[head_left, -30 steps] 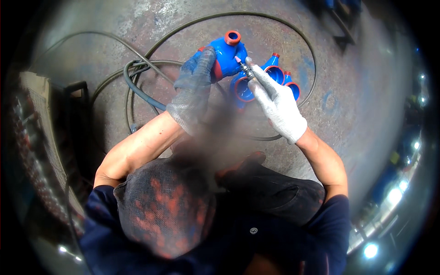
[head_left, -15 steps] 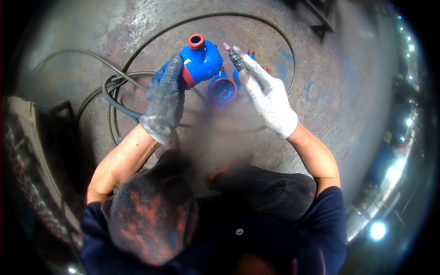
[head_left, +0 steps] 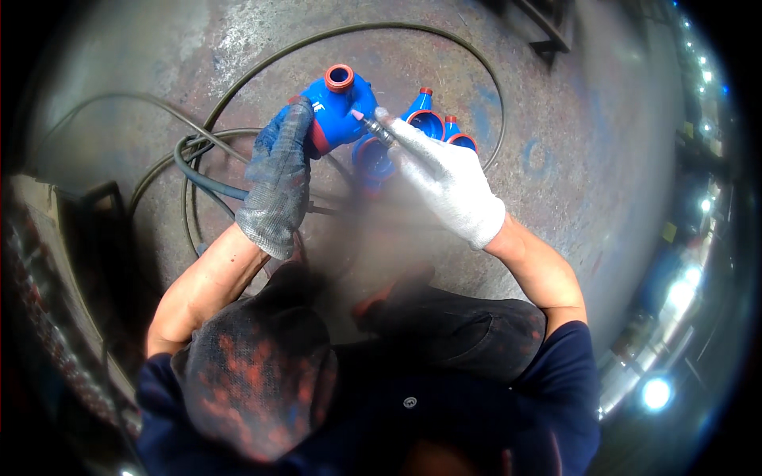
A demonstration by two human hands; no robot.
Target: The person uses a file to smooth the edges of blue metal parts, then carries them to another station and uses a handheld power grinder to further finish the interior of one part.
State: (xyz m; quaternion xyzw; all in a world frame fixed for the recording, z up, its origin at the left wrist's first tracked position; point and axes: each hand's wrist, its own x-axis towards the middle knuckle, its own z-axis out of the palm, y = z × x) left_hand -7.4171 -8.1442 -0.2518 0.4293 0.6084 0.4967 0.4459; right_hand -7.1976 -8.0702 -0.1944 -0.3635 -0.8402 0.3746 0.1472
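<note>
My left hand [head_left: 279,178], in a grey glove stained blue, grips a blue metal casting [head_left: 337,119] by its left side. The casting has a red-rimmed round opening at its top and a red band low on its left. In my right hand [head_left: 448,174], gloved in white, is a die grinder [head_left: 377,131] with a small pink grinding tip. That tip is at the casting's right side; whether it touches the surface I cannot tell. Most of the grinder's body is hidden by the glove.
More blue castings with red rims [head_left: 426,120] stand on the floor beyond my hands, one partly behind the grinder. A dark hose [head_left: 381,26] loops across the stained concrete floor [head_left: 556,182]. A dark metal frame [head_left: 548,36] stands at the far right, a box-like object [head_left: 36,206] at the left.
My right hand has moved left and slightly down, bringing the grinder's tip from beside the casting to its right side. The casting has shifted slightly. More castings behind have come into sight.
</note>
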